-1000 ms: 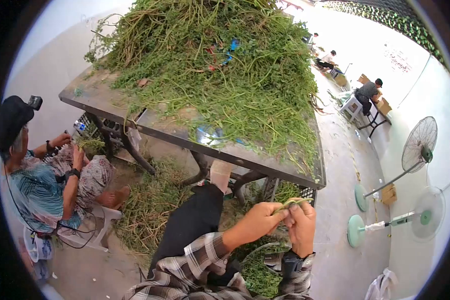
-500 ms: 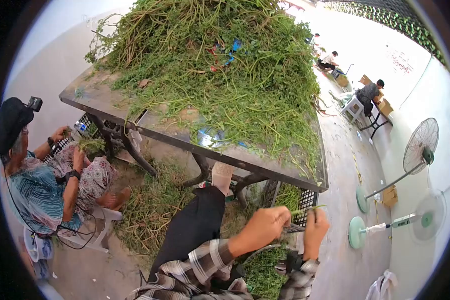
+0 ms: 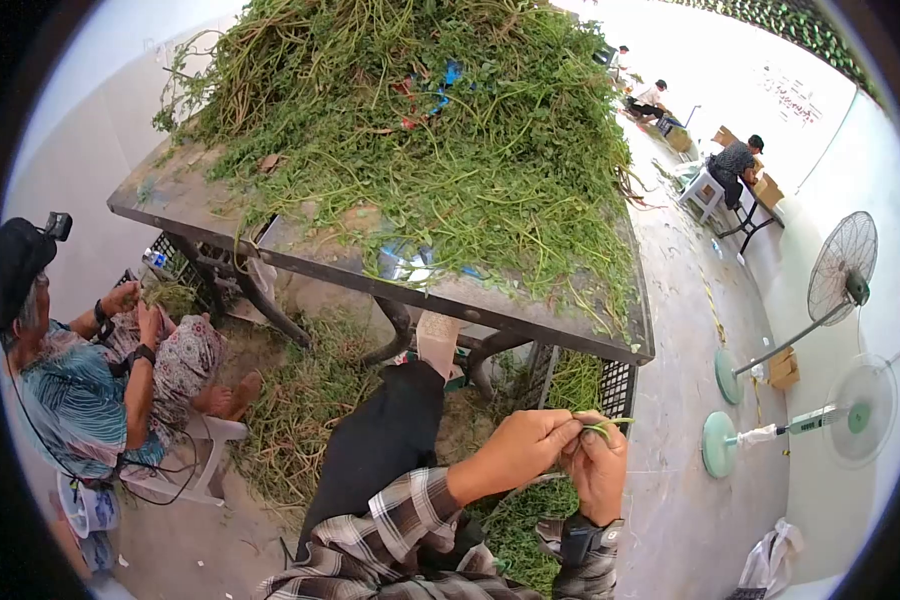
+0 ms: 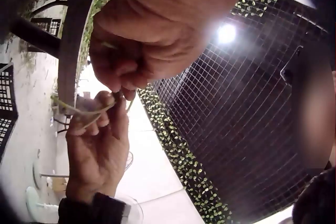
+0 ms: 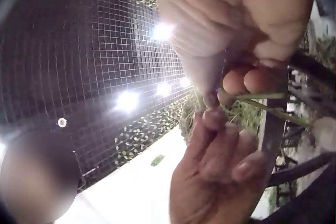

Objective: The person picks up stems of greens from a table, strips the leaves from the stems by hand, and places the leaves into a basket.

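In the head view my left hand (image 3: 525, 450) and right hand (image 3: 600, 470) meet below the near right corner of the table. Thin green stems (image 3: 602, 427) are pinched between their thumbs and fingertips. Close up in the left wrist view, a pale green stem (image 4: 79, 111) extends sideways from the right fingertips, while the curled left fingers (image 4: 123, 74) press in from above. Two stem pieces (image 5: 268, 108) stick out from the right hand's grip in the right wrist view, where the left fingertips (image 5: 212, 119) touch the right ones.
A large heap of leafy stems (image 3: 410, 130) covers much of the table (image 3: 340, 278). More greenery (image 3: 300, 430) lies on the floor and in a container (image 3: 520, 540) below my hands. A person (image 3: 80, 380) sits at left; two fans (image 3: 850, 418) stand at right.
Half a second ago my hands were apart, each near a piece of stem, the right hand farther right. Now they are together again at the stems. The head view has shifted slightly.
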### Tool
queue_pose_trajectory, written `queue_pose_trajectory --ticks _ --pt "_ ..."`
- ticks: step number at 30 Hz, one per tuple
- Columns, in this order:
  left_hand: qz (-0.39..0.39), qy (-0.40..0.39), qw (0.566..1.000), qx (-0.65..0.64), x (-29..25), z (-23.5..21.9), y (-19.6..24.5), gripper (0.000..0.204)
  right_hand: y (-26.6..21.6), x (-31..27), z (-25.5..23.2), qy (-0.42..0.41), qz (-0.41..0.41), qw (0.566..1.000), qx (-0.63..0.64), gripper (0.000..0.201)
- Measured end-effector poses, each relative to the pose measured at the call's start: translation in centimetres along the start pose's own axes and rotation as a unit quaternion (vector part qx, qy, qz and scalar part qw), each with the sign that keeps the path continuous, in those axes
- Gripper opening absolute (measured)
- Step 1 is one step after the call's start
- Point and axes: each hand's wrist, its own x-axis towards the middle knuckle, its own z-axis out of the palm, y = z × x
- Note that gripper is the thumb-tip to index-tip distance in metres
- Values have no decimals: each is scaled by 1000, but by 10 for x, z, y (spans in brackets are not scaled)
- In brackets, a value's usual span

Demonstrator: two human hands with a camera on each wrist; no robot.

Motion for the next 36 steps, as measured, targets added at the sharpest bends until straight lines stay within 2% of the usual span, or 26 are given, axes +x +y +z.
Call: queue_pose_trajectory --ticks 3,5,7,8,10,11,12,13,14,15,16,18,20,24,25,27,29,30,32,34,36 --pt "4 -11 1000 29 -1 -2 6 28 2 4 8 24 -71 997 20 12" --pt "-10 -30 999 30 -2 -2 4 27 0 1 1 28 -64 997 21 11" --pt "-34 -34 993 104 0 -2 -2 24 -6 3 -11 43 -69 997 15 12" --pt "-33 -34 994 102 1 -3 -1 24 -9 8 -21 43 -69 997 13 12" --pt "-42 18 995 89 0 -4 2 22 -14 22 -51 214 -126 963 -103 16" --pt "-47 5 994 96 0 -6 1 24 -16 33 -74 214 -126 963 -103 16" --pt "-48 5 994 96 0 -6 0 24 -16 45 -103 230 -158 947 -158 21" --pt "-36 18 996 83 -1 -5 0 24 -13 55 -130 246 -190 927 -212 27" --pt "-22 32 997 71 0 -5 0 25 0 61 -162 247 -192 926 -212 27" --pt "-16 33 997 70 1 -5 0 25 17 66 -197 294 -203 867 -348 31" --pt "-7 42 997 69 2 -5 -1 26 22 70 -215 333 -209 786 -478 36" --pt "-3 52 997 63 2 -4 -1 27 15 60 -183 339 -199 784 -479 35" --pt "-6 72 997 33 3 -6 4 28 -3 61 -139 250 -108 889 -369 29" --pt "-10 79 997 11 3 -7 1 28 -30 93 -72 118 -164 894 -400 19" --pt "-8 81 997 11 3 -8 1 28 -36 105 -56 82 -184 890 -408 19" --pt "-4 91 996 3 2 -11 1 27 -50 125 -17 47 -174 883 -433 19" --pt "5 103 995 -3 2 -13 1 27 -58 150 11 7 -199 848 -490 19" --pt "12 109 994 -8 2 -13 1 27 -57 167 19 5 -200 848 -491 19" --pt "23 120 992 -29 2 -13 -1 27 -45 206 24 -29 -305 770 -560 21" --pt "35 130 990 -46 2 -16 1 27 -38 234 33 -32 -314 753 -577 24" --pt "2 128 990 -57 -1 -19 10 26 -36 248 45 -34 -322 737 -593 27"
